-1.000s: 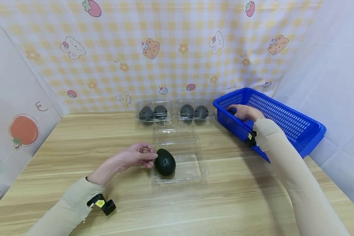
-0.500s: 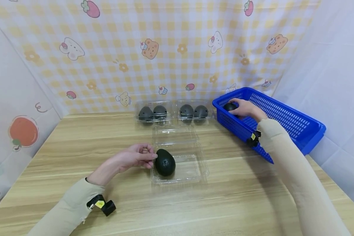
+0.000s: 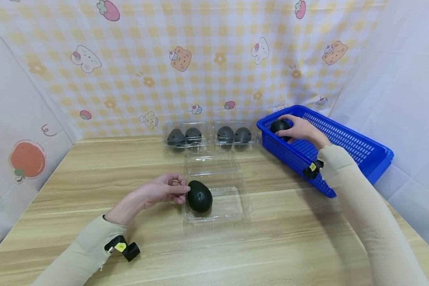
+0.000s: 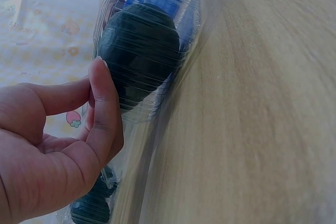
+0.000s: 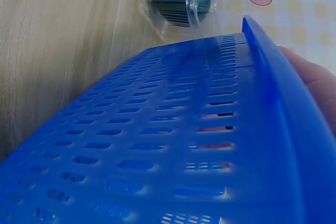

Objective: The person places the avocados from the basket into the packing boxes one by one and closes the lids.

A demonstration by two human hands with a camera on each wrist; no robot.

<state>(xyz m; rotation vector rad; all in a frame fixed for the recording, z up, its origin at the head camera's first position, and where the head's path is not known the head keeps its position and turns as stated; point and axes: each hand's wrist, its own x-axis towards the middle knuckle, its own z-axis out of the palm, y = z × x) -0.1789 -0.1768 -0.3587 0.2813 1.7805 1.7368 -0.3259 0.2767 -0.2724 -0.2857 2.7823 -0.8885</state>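
Observation:
My left hand (image 3: 164, 190) pinches the left rim of an open clear plastic clamshell box (image 3: 232, 202) with thumb and finger. A dark green avocado (image 3: 200, 196) lies in the left half of this box; the left wrist view shows it through the ribbed wall. At the far end of a blue perforated basket (image 3: 361, 147), my right hand (image 3: 300, 129) grips another dark avocado (image 3: 279, 126), thumb on the near side. In the right wrist view the basket wall hides that avocado and most of the right hand (image 5: 312, 80).
Two closed clear boxes, a left one (image 3: 168, 129) and a right one (image 3: 255, 131), stand along the back of the wooden table (image 3: 121, 159), each with two dark avocados. A checkered curtain (image 3: 214, 79) hangs behind. The basket stands at the table's right side.
The right hand has lifted the avocado a little, so more of it shows above the basket's rim, and the right wrist has shifted slightly right. The left hand stays at the box rim.

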